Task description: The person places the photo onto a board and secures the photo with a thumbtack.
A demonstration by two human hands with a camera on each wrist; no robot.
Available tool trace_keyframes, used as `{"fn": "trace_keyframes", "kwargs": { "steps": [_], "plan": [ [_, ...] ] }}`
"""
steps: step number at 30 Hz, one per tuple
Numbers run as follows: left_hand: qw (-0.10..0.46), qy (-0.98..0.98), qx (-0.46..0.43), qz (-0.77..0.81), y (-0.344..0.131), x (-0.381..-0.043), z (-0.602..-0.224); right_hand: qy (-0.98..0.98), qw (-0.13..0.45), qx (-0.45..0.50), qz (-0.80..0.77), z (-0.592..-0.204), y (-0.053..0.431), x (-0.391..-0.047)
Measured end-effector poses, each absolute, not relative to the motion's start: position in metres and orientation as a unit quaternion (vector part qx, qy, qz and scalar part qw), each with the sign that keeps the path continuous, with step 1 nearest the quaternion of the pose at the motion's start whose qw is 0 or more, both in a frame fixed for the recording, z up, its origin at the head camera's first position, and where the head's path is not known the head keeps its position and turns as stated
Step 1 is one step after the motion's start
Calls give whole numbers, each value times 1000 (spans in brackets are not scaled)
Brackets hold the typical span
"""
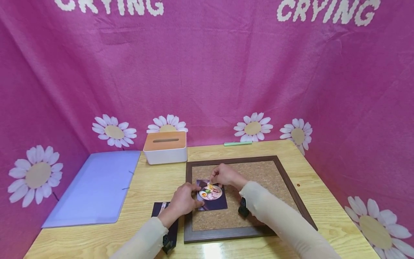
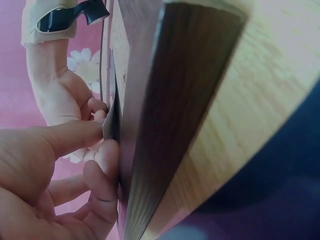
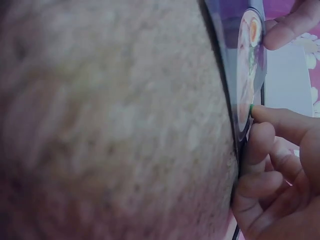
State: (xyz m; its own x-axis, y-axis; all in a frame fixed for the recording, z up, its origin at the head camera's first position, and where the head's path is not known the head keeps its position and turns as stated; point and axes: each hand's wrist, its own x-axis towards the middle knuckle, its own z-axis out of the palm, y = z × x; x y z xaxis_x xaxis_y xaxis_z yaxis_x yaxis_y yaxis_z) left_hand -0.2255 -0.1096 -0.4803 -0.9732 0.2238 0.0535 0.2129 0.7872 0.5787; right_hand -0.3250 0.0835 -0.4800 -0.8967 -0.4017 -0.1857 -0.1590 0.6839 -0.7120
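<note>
Square glossy dark-purple photo print of a ramen bowl (image 1: 212, 198): lying on left part of speckled brown cork panel (image 1: 220, 221), inside dark-brown rectangular wooden frame (image 1: 223, 233); near edge looking slightly raised in left wrist view.
Left hand (image 1: 184, 198): thumb and index spread apart at photo's left side, other fingers loosely bent; touching, steadying, no firm grip visible.
Right hand (image 1: 227, 175): fingers curled, tips pinched together at photo's upper edge, apparently on tiny bright-green piece (image 3: 251, 110).
Green piece: mostly hidden by fingertips; probably a push-pin head, given the cork, but too small to confirm.
Pinning step: judged to be fixing photo to cork, upper edge first; seemingly at placing or pressing point, depth of any pin not visible.
Next press: calls for keeping left side flat and square to frame, then pushing straight down through paper into cork, fingers clear of point.
Photo risk: could skew or buckle if let go on the left too soon.
</note>
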Motion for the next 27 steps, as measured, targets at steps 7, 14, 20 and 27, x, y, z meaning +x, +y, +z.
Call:
{"fn": "trace_keyframes", "kwargs": {
  "steps": [7,14,20,27],
  "plan": [
    [12,947,110,302,-110,-223,-478,916,155,-153,-337,-480,81,-324],
    [15,941,117,317,-115,-224,-478,904,148,-178,-359,-479,88,-321],
    [11,925,100,367,-124,-221,-474,890,131,-201,-389,-472,102,-318],
    [-1,905,64,421,-138,-216,-469,891,79,-223,-386,-460,125,-316]
  ]
}}
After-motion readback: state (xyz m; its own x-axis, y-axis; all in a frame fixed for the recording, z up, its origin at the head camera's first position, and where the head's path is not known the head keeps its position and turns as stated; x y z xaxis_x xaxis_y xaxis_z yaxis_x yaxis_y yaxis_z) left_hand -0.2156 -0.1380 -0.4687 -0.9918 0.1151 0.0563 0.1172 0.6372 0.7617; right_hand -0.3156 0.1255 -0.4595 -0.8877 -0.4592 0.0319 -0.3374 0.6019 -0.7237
